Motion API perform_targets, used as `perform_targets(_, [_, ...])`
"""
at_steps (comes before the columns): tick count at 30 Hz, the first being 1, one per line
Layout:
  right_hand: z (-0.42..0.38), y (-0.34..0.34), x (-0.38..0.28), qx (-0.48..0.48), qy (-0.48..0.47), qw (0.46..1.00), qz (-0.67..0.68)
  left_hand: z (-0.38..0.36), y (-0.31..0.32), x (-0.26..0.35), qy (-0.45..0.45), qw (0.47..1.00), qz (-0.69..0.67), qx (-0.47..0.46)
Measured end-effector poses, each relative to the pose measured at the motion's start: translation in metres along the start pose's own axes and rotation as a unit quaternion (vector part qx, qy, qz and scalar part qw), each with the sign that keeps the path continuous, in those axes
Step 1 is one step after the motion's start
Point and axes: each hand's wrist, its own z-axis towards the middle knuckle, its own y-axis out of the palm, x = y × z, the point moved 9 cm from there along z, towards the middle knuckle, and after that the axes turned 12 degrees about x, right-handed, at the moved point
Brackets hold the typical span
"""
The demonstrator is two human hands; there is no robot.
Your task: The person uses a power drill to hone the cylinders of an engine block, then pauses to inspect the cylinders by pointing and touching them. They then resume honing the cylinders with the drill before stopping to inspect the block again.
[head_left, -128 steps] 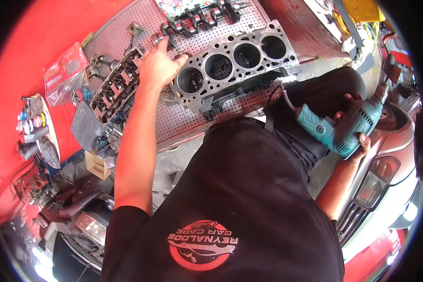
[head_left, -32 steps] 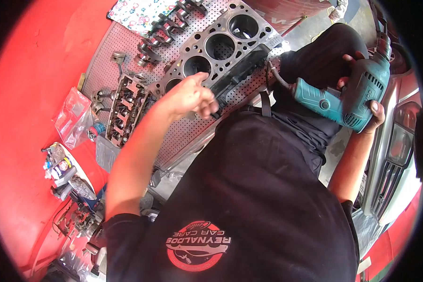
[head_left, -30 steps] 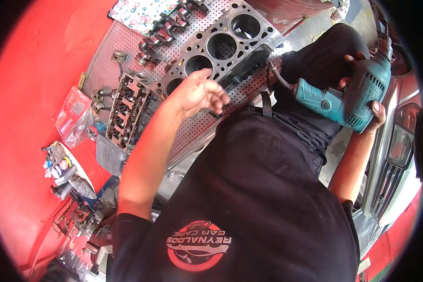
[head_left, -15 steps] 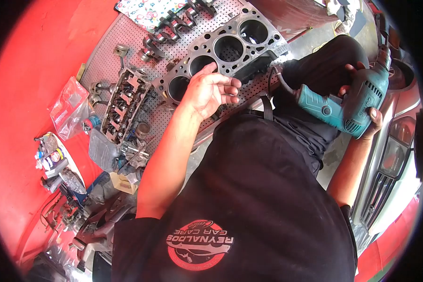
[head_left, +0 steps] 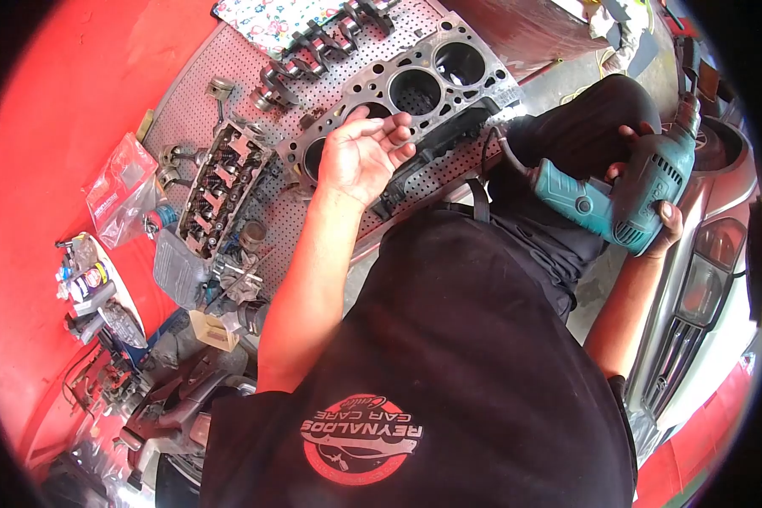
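Observation:
My left hand (head_left: 360, 161) is held palm up over the near side of a metal engine block (head_left: 436, 68), its fingers loosely curled and apart, holding nothing. It overlaps the block's nearer cylinder bores in this view. Off to the right, my right hand (head_left: 670, 229) grips a teal power drill (head_left: 622, 199) around its body. The drill's chuck (head_left: 687, 112) points away from me, and its cord leaves the handle's end toward the block. Behind the block lies a crankshaft (head_left: 317, 49). A cylinder head (head_left: 220, 190) with valve springs rests to the left.
The perforated table (head_left: 195, 93) bears pistons with connecting rods (head_left: 220, 89) and a floral cloth (head_left: 271, 21). At left are a plastic bag (head_left: 123, 190), a small shelf of bottles (head_left: 93, 279) and a cardboard box (head_left: 214, 330). A car (head_left: 703, 279) stands close at right.
My left hand has shifted slightly left, its fingers a little more drawn together. The drill in my right hand has dipped slightly toward me.

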Motion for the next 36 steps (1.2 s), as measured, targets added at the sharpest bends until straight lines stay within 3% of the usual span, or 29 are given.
perform_targets(3, [-0.001, -0.001, -0.001, 0.005, -0.002, 1.000, -0.005, 0.000, 0.008, 0.000, -0.036, 0.989, -0.121, -0.073])
perform_targets(10, [0.001, -0.009, -0.001, 0.011, 0.000, 1.000, -0.019, -0.013, 0.022, -0.007, 0.019, 0.989, -0.103, -0.106])
perform_targets(20, [0.003, -0.001, -0.004, 0.000, -0.014, 1.000, -0.017, 0.006, 0.011, -0.015, 0.023, 0.989, -0.119, -0.089])
perform_targets(25, [0.000, 0.005, -0.003, -0.008, -0.002, 1.000, -0.020, -0.024, 0.019, -0.020, 0.074, 0.992, 0.020, -0.103])
perform_targets(28, [0.000, 0.014, -0.004, -0.017, 0.005, 1.000, -0.023, -0.040, -0.001, -0.011, 0.114, 0.982, 0.139, -0.061])
perform_targets(32, [-0.002, 0.024, -0.004, -0.032, 0.013, 0.999, -0.031, -0.054, -0.025, 0.021, 0.172, 0.953, 0.236, 0.075])
perform_targets(33, [-0.003, 0.029, -0.004, -0.036, 0.017, 0.999, -0.032, -0.054, -0.027, 0.024, 0.154, 0.924, 0.340, 0.084])
perform_targets(34, [-0.004, 0.034, -0.005, -0.042, 0.020, 0.998, -0.033, -0.061, -0.013, 0.036, 0.209, 0.812, 0.535, 0.100])
perform_targets(35, [-0.004, 0.037, -0.005, -0.046, 0.019, 0.998, -0.037, -0.068, 0.008, 0.045, 0.253, 0.656, 0.702, 0.109])
perform_targets(36, [-0.005, 0.041, -0.005, -0.054, 0.026, 0.998, -0.037, -0.071, 0.022, 0.049, 0.283, 0.465, 0.831, 0.110])
